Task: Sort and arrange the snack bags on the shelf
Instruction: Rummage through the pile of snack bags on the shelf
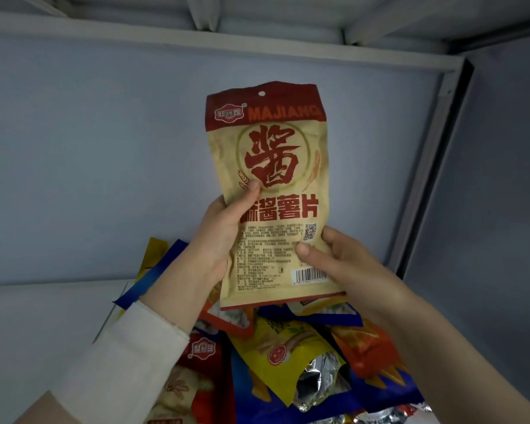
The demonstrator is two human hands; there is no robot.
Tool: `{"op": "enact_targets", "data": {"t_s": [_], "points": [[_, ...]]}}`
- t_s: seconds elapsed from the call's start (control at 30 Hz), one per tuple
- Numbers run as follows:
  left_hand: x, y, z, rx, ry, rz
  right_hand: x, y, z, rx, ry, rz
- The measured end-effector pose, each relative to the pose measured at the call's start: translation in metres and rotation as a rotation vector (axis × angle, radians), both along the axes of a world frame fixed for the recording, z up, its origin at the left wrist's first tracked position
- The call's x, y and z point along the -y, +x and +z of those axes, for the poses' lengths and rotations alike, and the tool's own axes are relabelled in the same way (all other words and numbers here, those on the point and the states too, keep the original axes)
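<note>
I hold a tan snack bag (276,191) with a dark red top band and large red characters upright in front of the shelf's back wall. My left hand (224,231) grips its left edge, thumb on the front. My right hand (334,258) pinches its lower right part near the barcode, thumb across the print. Below it a pile of snack bags (291,356) lies on the shelf: blue, yellow, orange and red ones, overlapping. One yellow bag (288,353) in the pile has a silver foil opening.
The shelf floor (43,325) runs pale to the left of the pile. The back wall (104,148) is plain light blue. A white upright post (426,179) and a side panel (502,194) close the right side. The shelf above (257,19) hangs overhead.
</note>
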State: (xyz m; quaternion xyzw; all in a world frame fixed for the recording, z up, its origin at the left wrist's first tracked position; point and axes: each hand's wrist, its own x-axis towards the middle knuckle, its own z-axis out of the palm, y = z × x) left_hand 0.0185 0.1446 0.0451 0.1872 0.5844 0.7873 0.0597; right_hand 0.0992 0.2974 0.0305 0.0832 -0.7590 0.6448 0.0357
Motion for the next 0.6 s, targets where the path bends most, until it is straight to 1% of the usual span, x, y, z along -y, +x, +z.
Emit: {"op": "enact_targets", "data": {"t_s": [0.07, 0.13, 0.2, 0.27, 0.3, 0.37, 0.43, 0.5, 0.6], "points": [[0.000, 0.000, 0.001, -0.030, -0.021, 0.062, 0.001, -0.004, 0.001, -0.006, -0.046, -0.061], [0.001, 0.002, 0.000, -0.103, -0.078, 0.138, 0.001, -0.008, 0.002, -0.036, -0.019, -0.195], [0.002, 0.007, -0.002, -0.130, -0.130, 0.157, 0.001, -0.012, 0.002, -0.133, 0.165, -0.383], [0.002, 0.013, -0.004, -0.096, -0.164, 0.049, 0.007, -0.013, 0.003, -0.256, 0.425, -0.519], [0.002, 0.014, -0.003, -0.068, -0.169, -0.016, 0.013, -0.013, 0.002, -0.307, 0.541, -0.527], [0.003, 0.017, 0.000, -0.015, -0.164, -0.080, 0.027, -0.010, 0.001, -0.367, 0.744, -0.435], [0.008, 0.016, 0.002, -0.015, -0.181, -0.040, 0.039, -0.005, 0.002, -0.355, 0.851, -0.275], [0.017, 0.013, 0.001, -0.017, -0.123, 0.019, 0.045, -0.001, 0.006, -0.292, 0.860, -0.133], [0.039, 0.008, -0.007, 0.081, 0.045, 0.122, 0.049, 0.000, 0.011, -0.238, 0.847, -0.016]]}}
